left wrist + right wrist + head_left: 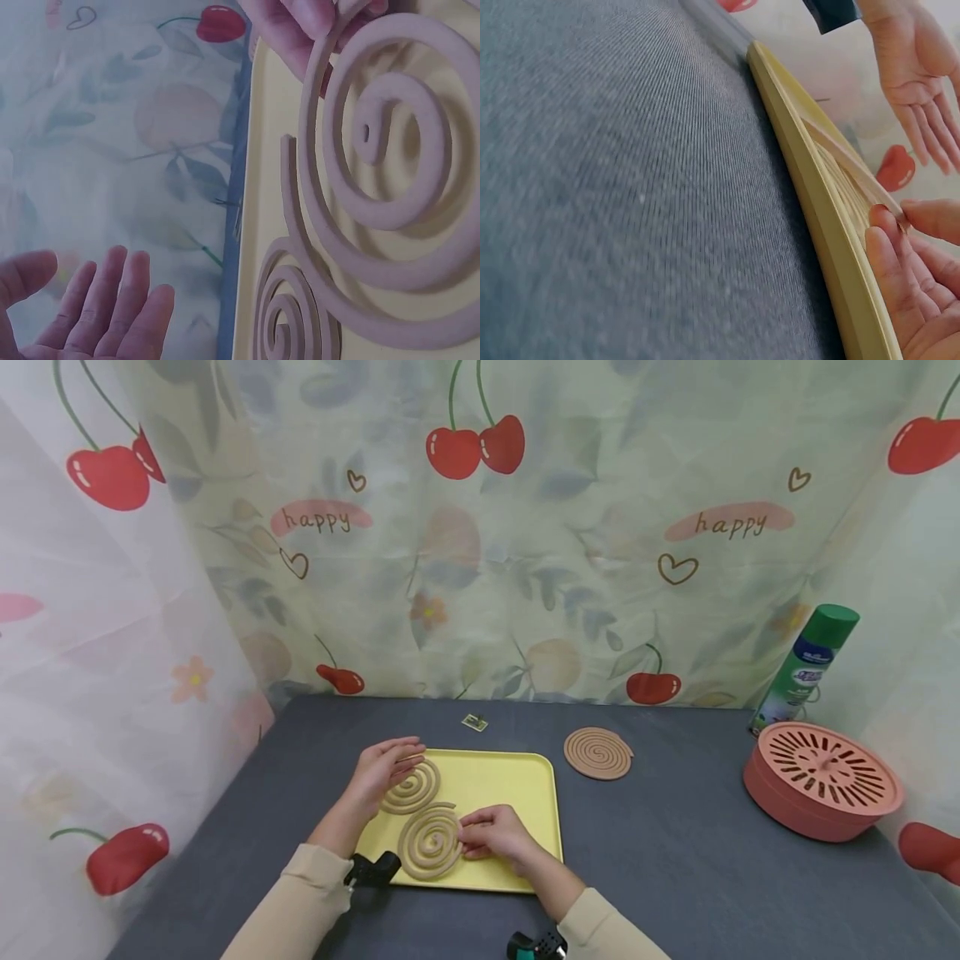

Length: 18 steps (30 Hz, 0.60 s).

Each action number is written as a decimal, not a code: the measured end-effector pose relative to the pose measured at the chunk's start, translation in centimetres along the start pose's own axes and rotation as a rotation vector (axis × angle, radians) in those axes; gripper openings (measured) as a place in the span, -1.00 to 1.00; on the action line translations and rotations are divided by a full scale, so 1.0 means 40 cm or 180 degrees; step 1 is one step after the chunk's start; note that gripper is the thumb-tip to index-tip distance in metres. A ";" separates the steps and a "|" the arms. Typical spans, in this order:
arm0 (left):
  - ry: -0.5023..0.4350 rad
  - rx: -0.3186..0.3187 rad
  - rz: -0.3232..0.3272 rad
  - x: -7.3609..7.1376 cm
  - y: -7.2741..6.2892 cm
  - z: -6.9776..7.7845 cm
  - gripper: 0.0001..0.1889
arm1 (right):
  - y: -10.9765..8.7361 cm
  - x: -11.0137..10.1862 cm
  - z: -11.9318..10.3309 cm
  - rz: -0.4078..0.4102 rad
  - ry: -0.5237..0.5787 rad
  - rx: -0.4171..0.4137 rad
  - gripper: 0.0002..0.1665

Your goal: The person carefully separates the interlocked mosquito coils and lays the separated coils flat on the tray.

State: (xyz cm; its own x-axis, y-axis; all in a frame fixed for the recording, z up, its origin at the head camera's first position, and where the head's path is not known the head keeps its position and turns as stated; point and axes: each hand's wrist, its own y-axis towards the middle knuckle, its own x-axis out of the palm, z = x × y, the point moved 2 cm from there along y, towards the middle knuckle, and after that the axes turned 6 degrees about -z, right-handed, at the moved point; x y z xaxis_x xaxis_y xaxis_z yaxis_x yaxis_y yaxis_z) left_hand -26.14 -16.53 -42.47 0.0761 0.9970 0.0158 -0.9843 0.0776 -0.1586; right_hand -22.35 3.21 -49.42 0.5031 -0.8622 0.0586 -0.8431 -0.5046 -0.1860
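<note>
My right hand (498, 837) pinches the right edge of a tan mosquito coil (406, 845) between thumb and fingers, over the near left part of a yellow tray (498, 781). In the right wrist view the pinched coil edge (855, 166) looks tilted, raised off the tray. A second tan coil (420, 800) lies behind it, toward the tray's far left corner. Above that one, my left hand (381, 772) hovers with fingers extended, holding nothing; its palm and straight fingers (114, 296) show in the left wrist view. The left hand partly hides the far coil in the head view.
Right of the tray, a browner coil (598, 753) lies on the dark tabletop (660, 860). A small metal piece (475, 722) sits behind the tray. A green spray can (806, 664) and a round pink slotted box (817, 806) stand at the right. Printed curtains surround the table.
</note>
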 end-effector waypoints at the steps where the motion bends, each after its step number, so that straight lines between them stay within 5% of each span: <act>1: 0.0001 0.0000 -0.0008 0.001 0.000 -0.001 -0.62 | 0.000 0.002 0.000 0.0005 0.0011 0.0005 -0.67; 9: -0.0035 0.0007 -0.0015 0.002 -0.003 -0.001 -0.63 | -0.003 0.007 -0.003 0.0063 0.0380 0.0326 -0.63; 18: -0.0094 -0.0002 -0.0064 0.003 -0.005 0.000 -0.63 | -0.004 0.025 -0.005 -0.0034 0.0521 0.0393 -0.61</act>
State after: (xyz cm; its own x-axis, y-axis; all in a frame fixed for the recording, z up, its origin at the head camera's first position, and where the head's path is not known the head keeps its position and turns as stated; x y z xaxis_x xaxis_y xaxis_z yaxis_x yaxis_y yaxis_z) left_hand -25.93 -16.43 -42.45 0.0910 0.9947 0.0482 -0.9825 0.0976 -0.1585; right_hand -21.76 2.43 -49.12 0.4659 -0.8575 0.2181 -0.8031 -0.5133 -0.3026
